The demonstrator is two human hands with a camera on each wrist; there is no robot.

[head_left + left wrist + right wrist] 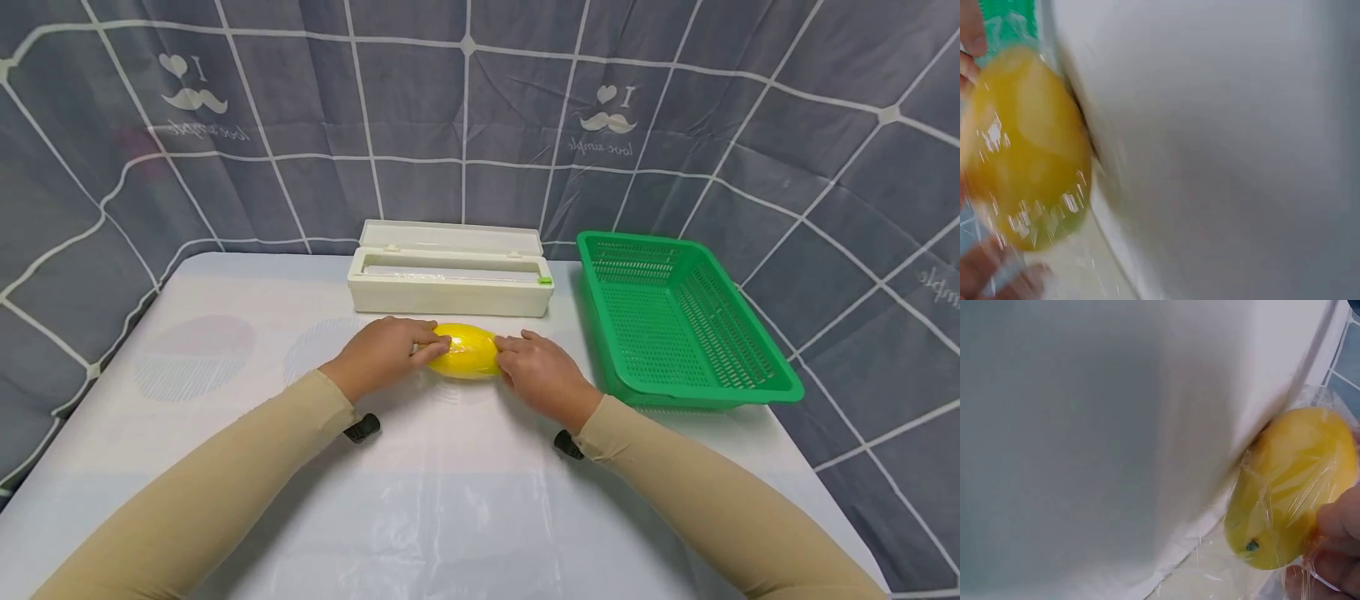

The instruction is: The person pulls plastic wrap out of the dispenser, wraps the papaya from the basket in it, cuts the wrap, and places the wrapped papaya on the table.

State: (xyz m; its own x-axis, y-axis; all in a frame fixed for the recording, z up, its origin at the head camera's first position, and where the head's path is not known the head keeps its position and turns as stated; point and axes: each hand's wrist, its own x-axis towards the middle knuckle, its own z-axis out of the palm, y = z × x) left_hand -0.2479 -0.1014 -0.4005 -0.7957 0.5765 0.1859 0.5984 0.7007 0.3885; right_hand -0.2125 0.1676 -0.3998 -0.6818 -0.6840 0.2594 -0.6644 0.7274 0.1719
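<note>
A smooth yellow oval fruit [467, 352] lies sideways between both hands, with clear, glossy plastic film around it. My left hand [386, 350] holds its left end, the thumb laid along the near side. At the other end my right hand [547, 375] grips with curled fingers. In the right wrist view the fruit [1291, 481] shows a small dark stem spot, and loose film [1210, 565] spreads out from that end. The left wrist view shows the fruit [1029, 144] blurred, with creased film shining over it.
Just behind the fruit stands a white cling film box [450, 297], its lid [450, 237] raised and a green slider [545, 281] at the right. A green plastic basket [611, 342] sits right of it on the white-covered table [375, 525]. A grey checked curtain [420, 100] hangs behind.
</note>
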